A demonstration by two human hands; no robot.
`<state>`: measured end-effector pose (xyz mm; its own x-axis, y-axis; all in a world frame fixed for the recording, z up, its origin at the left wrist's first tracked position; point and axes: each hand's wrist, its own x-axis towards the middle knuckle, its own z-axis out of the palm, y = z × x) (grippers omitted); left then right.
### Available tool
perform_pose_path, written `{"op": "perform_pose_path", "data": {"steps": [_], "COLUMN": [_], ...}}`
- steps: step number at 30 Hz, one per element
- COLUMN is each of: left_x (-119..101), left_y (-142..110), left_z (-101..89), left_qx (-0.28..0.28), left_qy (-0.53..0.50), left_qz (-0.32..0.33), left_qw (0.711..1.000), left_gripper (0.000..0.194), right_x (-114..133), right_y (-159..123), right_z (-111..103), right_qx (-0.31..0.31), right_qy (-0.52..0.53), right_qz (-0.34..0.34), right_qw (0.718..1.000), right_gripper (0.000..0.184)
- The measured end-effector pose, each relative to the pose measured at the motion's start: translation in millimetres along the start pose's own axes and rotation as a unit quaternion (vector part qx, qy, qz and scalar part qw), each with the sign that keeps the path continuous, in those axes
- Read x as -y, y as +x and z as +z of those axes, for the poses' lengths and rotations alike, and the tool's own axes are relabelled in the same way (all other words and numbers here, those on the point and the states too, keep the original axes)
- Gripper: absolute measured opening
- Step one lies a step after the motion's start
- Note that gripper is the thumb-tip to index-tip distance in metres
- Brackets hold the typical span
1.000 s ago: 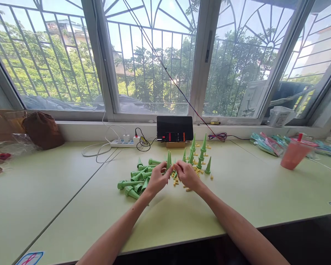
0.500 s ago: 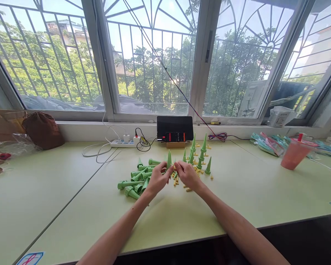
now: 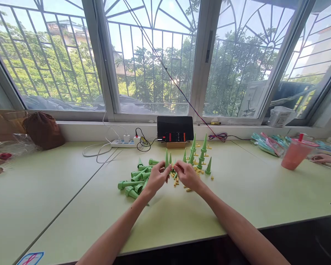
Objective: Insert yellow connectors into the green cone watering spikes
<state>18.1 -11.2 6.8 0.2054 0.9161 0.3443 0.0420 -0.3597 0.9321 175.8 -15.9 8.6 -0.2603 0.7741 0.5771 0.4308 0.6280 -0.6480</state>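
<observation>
several loose green cones [image 3: 132, 184] lie left of the held cone [image 3: 166, 158] on the tabletop [image 3: 182, 217], partly covered by the left forearm [image 3: 127, 221]. standing cones [image 3: 203, 145] and yellow pieces [image 3: 176, 181] are to its right, a black tablet [image 3: 175, 125] behind it, a pink cup [image 3: 295, 156] well to its right. another person's hand [image 3: 321, 158] is cut off at the edge. the held cone's base is hidden within the left hand [image 3: 158, 176], fingers closed around it. the right hand [image 3: 185, 174] pinches narrowly just beside it; what it grips is too small to tell.
</observation>
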Motion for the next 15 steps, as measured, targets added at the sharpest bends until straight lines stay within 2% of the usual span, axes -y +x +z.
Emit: {"op": "perform_pose_path", "data": {"steps": [15], "left_x": [0.5], "left_y": [-1.2], "left_z": [-1.5], "left_qx": [0.034], "left_qy": [0.016], "left_qz": [0.041], "left_qw": [0.998], "left_gripper": [0.026], "right_x": [0.9], "right_y": [1.2], "right_z": [-1.0], "right_qx": [0.006], "right_qy": [-0.012], "right_qz": [0.013], "right_qw": [1.0], "right_gripper": [0.041]}}
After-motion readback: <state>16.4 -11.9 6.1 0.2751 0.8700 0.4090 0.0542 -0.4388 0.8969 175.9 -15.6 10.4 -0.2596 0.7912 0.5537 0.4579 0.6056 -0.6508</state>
